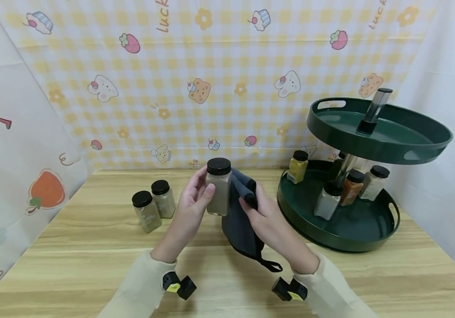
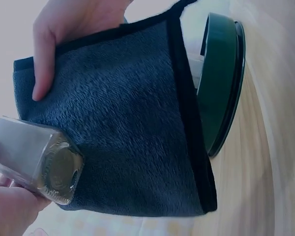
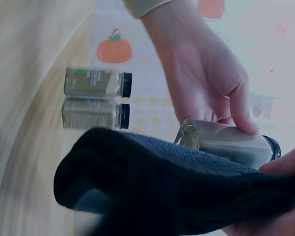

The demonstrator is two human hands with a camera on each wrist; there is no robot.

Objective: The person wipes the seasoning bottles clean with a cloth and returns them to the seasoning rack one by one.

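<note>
- Centrally, a black-capped jar (image 1: 219, 194) is held upright, raised off the surface (image 1: 72, 256), its base exposed.
- The left hand (image 1: 191, 198) grips it, fingers around the side and thumb across the front.
- Just beside it hangs a grey cloth (image 1: 241, 225) with dark edging, pinched by the right hand (image 1: 265, 215), its loop dangling at the lower corner.
- Both forearms angle inward from the near side, wrists well apart.
- Leftward, two jars (image 1: 146, 214) stand near the left hand, with surface between them and the side wall.
- Rightward, a green two-tier stand (image 1: 334, 240) limits the right arm's room, its lower rim near the forearm.
</note>
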